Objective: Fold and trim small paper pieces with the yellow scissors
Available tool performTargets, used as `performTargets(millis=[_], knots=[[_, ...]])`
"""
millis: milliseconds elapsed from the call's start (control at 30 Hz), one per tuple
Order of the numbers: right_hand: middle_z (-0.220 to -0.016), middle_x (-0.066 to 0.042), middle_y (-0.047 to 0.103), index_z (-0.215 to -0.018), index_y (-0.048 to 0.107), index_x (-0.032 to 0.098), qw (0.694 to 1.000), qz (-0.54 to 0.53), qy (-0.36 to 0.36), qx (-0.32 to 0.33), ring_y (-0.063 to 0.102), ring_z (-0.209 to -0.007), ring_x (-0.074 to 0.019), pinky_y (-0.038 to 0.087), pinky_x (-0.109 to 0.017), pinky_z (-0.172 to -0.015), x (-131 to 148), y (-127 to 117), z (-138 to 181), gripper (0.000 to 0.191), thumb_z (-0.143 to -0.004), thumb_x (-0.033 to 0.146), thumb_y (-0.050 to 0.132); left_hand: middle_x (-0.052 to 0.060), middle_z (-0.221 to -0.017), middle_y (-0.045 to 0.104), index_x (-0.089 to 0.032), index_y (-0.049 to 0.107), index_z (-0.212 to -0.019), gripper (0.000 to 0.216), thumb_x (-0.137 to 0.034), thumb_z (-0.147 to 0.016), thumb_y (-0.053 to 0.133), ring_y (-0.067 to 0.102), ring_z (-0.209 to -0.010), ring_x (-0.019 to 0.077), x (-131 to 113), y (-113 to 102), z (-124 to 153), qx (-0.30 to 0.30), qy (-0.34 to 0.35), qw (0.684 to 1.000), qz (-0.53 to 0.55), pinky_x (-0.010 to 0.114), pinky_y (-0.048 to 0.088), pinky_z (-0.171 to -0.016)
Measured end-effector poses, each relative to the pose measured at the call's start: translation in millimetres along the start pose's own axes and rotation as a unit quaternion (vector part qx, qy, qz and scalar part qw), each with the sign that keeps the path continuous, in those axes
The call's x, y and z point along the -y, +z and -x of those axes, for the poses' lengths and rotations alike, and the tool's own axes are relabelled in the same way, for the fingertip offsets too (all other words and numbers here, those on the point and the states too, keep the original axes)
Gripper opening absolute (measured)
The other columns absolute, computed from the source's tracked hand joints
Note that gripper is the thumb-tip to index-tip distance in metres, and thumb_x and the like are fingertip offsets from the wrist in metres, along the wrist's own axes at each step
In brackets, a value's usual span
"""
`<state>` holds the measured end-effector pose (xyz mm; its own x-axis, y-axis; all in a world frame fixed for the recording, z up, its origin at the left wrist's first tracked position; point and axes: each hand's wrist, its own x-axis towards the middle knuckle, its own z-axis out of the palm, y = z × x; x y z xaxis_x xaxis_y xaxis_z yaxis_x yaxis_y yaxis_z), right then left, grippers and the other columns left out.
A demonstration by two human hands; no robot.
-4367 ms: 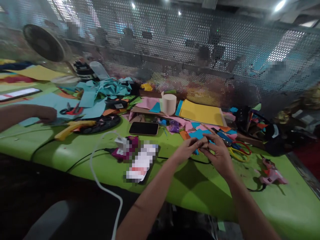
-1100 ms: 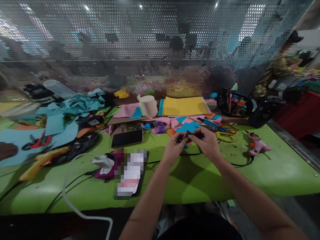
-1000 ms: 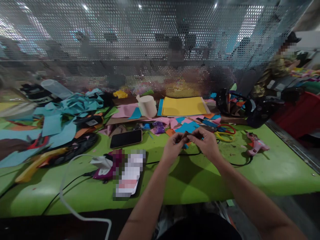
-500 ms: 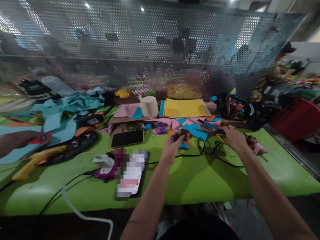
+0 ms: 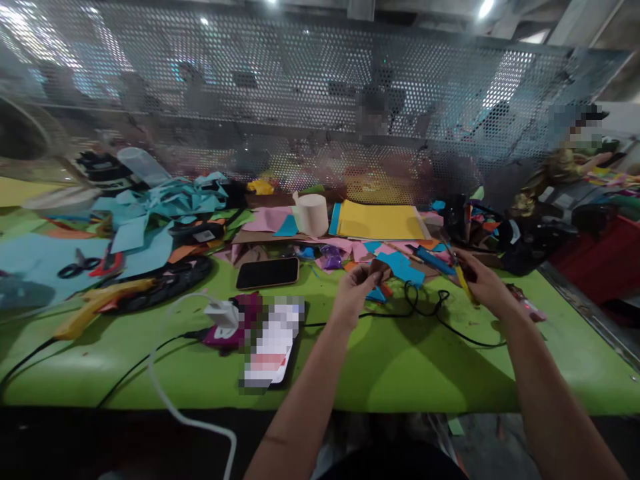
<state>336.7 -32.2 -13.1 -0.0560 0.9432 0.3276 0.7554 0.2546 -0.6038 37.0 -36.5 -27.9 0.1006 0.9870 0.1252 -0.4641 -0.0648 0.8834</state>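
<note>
My left hand (image 5: pixel 356 288) is raised just above the green table (image 5: pixel 410 367), its fingers pinched on a small brown paper piece (image 5: pixel 380 269). My right hand (image 5: pixel 484 285) is out to the right, closed on the yellow-handled scissors (image 5: pixel 463 283), whose blades point away toward the paper scraps. Blue paper scraps (image 5: pixel 400 265) lie between and beyond the two hands. A pink glue gun (image 5: pixel 526 307) lies right behind my right wrist, partly hidden. Its black cable (image 5: pixel 425 308) loops on the table under my hands.
A black phone (image 5: pixel 267 272), a blurred-out phone (image 5: pixel 273 341) and a white charger (image 5: pixel 223 312) lie to the left. A beige roll (image 5: pixel 313 215) and yellow sheets (image 5: pixel 383 220) sit at the back. A yellow glue gun (image 5: pixel 100 307) and black scissors (image 5: pixel 75 263) lie far left. A perforated screen (image 5: pixel 300 100) closes the back.
My hands were together on the brown piece. The right hand then reached right and took hold of the scissors, while the left kept the piece. The cable has bunched into loops.
</note>
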Motion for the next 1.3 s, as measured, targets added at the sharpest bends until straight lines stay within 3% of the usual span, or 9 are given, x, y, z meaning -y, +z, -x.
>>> performTargets(millis=[133, 200, 367, 467, 600, 867, 1300], knots=[[-0.097, -0.004, 0.067, -0.126, 0.058, 0.024, 0.985, -0.158, 0.016, 0.072, 0.064, -0.087, -0.0218, 0.052, -0.032, -0.077, 33.9, 13.2, 11.5, 0.053, -0.079, 0.047, 0.067, 0.002, -0.074, 0.069, -0.015, 0.069, -0.078, 0.036, -0.044, -0.064, 0.084, 0.058, -0.066, 0.0109, 0.1, -0.7, -0.6, -0.009, 0.003, 1.000, -0.005, 0.022, 0.041, -0.063], [-0.097, -0.004, 0.064, -0.122, 0.058, 0.023, 0.975, -0.198, 0.006, 0.099, 0.062, -0.085, -0.0199, 0.052, -0.031, -0.076, 52.2, 20.7, 16.1, 0.050, -0.080, 0.048, 0.067, 0.001, -0.072, 0.068, -0.015, 0.069, -0.077, 0.036, -0.045, -0.063, 0.084, 0.057, -0.064, 0.0101, 0.0, -1.3, -0.9, -0.012, 0.004, 1.000, -0.013, 0.022, 0.040, -0.061], [-0.108, -0.007, 0.060, -0.123, 0.051, 0.023, 0.974, -0.162, -0.049, 0.152, 0.058, -0.092, -0.0217, 0.050, -0.035, -0.081, 79.1, 28.6, 21.9, 0.048, -0.085, 0.051, 0.060, 0.002, -0.074, 0.070, -0.016, 0.070, -0.078, 0.038, -0.046, -0.062, 0.085, 0.059, -0.066, 0.0115, 3.0, -2.6, -1.5, -0.014, -0.001, 1.000, -0.007, 0.024, 0.043, -0.065], [-0.113, -0.007, 0.060, -0.125, 0.049, 0.023, 0.976, -0.102, -0.068, 0.178, 0.056, -0.098, -0.0251, 0.047, -0.040, -0.087, 84.7, 29.0, 22.7, 0.052, -0.085, 0.055, 0.056, 0.002, -0.075, 0.070, -0.016, 0.071, -0.079, 0.037, -0.046, -0.062, 0.085, 0.061, -0.070, 0.0130, 7.3, -4.2, -2.3, -0.017, -0.004, 1.000, -0.011, 0.024, 0.044, -0.067], [-0.105, -0.008, 0.062, -0.119, 0.051, 0.021, 0.979, -0.053, -0.041, 0.195, 0.057, -0.094, -0.0271, 0.046, -0.039, -0.082, 90.3, 34.5, 23.1, 0.053, -0.085, 0.061, 0.052, 0.001, -0.072, 0.069, -0.015, 0.071, -0.079, 0.036, -0.045, -0.063, 0.085, 0.061, -0.070, 0.0126, 10.2, -5.9, -3.2, -0.013, -0.013, 1.000, -0.021, 0.023, 0.043, -0.067], [-0.100, -0.008, 0.063, -0.102, 0.052, 0.020, 0.973, -0.075, -0.043, 0.214, 0.058, -0.093, -0.0268, 0.044, -0.039, -0.081, 96.3, 44.5, 25.3, 0.052, -0.083, 0.069, 0.049, 0.000, -0.070, 0.068, -0.016, 0.072, -0.078, 0.036, -0.044, -0.061, 0.086, 0.061, -0.067, 0.0119, 8.0, -4.2, -3.1, -0.001, -0.025, 1.000, 0.004, 0.023, 0.046, -0.066], [-0.094, -0.005, 0.061, -0.104, 0.054, 0.021, 0.968, -0.111, -0.047, 0.221, 0.056, -0.084, -0.0229, 0.044, -0.034, -0.073, 99.9, 43.3, 27.2, 0.053, -0.082, 0.069, 0.052, 0.000, -0.067, 0.066, -0.016, 0.070, -0.075, 0.040, -0.047, -0.056, 0.086, 0.057, -0.061, 0.0106, 1.3, -0.3, -0.6, -0.005, -0.051, 0.999, -0.005, 0.023, 0.044, -0.060]])
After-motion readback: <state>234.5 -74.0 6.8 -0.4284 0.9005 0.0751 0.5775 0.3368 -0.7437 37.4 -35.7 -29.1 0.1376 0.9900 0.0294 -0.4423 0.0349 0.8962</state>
